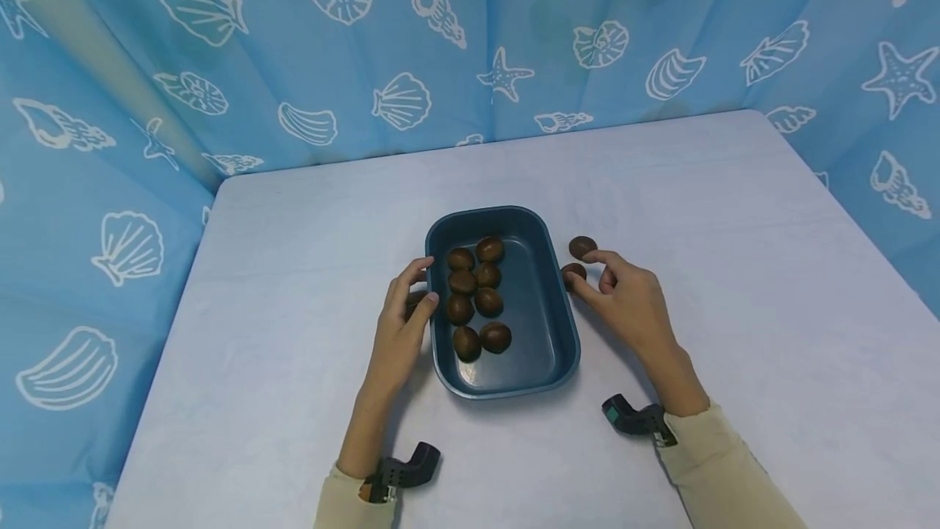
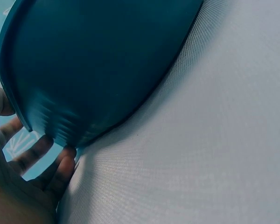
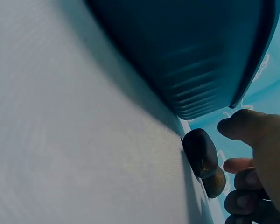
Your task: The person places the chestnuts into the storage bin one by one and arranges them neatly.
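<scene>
A dark blue tray (image 1: 506, 393) stands on the table, with several glossy brown chestnuts (image 1: 495, 337) in its left half. At its left wall, the fingertips of my left hand (image 1: 396, 337) touch the side and the thumb reaches the rim. Between that thumb and forefinger a brown thing (image 1: 414, 298) partly shows, mostly hidden by the hand. Right of the tray lie a farther chestnut (image 1: 583, 246) and a nearer chestnut (image 3: 200, 153). Over these two is my right hand (image 1: 637, 304), thumb and forefinger spread apart; the right wrist view shows nothing gripped.
A white cloth covers the table (image 1: 294, 251). Blue curtains (image 1: 455, 31) with white shell prints hang along the back and both sides. Each wrist wears a black camera mount (image 1: 413, 466).
</scene>
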A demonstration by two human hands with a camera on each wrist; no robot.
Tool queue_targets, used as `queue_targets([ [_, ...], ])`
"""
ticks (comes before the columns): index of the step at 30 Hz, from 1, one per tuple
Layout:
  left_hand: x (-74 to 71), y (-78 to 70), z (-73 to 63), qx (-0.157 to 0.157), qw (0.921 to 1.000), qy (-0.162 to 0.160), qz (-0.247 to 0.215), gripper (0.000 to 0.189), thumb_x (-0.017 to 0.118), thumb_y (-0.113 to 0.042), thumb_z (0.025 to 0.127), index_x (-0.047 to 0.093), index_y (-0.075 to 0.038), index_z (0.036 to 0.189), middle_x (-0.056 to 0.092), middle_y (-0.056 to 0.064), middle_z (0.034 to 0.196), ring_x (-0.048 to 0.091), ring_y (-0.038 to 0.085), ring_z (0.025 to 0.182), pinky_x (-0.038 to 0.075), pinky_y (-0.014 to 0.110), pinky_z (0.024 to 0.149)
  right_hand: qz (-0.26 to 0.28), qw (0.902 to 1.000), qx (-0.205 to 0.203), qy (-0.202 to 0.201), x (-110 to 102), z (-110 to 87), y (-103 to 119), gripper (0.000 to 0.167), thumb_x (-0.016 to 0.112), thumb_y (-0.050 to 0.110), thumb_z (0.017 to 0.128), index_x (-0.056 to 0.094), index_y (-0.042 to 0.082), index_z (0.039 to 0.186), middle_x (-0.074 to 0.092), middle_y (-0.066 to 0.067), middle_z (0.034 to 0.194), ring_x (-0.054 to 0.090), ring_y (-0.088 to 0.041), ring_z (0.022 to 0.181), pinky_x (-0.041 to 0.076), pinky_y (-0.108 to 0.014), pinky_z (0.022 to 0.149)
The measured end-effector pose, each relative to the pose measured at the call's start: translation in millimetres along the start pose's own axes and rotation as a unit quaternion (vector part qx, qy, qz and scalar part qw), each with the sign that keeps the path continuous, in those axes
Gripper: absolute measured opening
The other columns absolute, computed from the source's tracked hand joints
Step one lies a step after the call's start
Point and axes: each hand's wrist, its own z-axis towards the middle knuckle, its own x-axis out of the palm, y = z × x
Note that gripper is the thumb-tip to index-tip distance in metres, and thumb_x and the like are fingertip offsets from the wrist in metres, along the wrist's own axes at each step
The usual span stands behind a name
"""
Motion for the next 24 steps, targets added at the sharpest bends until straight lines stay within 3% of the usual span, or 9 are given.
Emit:
queue_targets([
  [18,0.3,-2.0,0.6,0.002,1.0000,0.004,0.003,0.046,0.048,-0.014,0.104,0.044,-0.014,0.151,0.043,0.015,0.142,0.053,0.036,0.124,0.041,0.048,0.106,-0.042,0.9943,0.060,0.078,4.2,-1.2,2.5,0.045,0.077,0.032,0.088,0.066,-0.001,0.117,0.050,-0.001,0.064,0.044,-0.017,0.055,0.034,-0.031,0.051],
  [24,0.9,0.4,0.3,-0.005,1.0000,0.000,0.006,0.047,0.047,-0.014,0.105,0.043,-0.015,0.151,0.043,0.015,0.143,0.053,0.036,0.123,0.041,0.049,0.106,-0.045,0.9937,0.061,0.083,5.6,-1.8,2.1,0.045,0.076,0.032,0.087,0.066,0.000,0.117,0.051,-0.001,0.065,0.045,-0.017,0.055,0.035,-0.031,0.051],
])
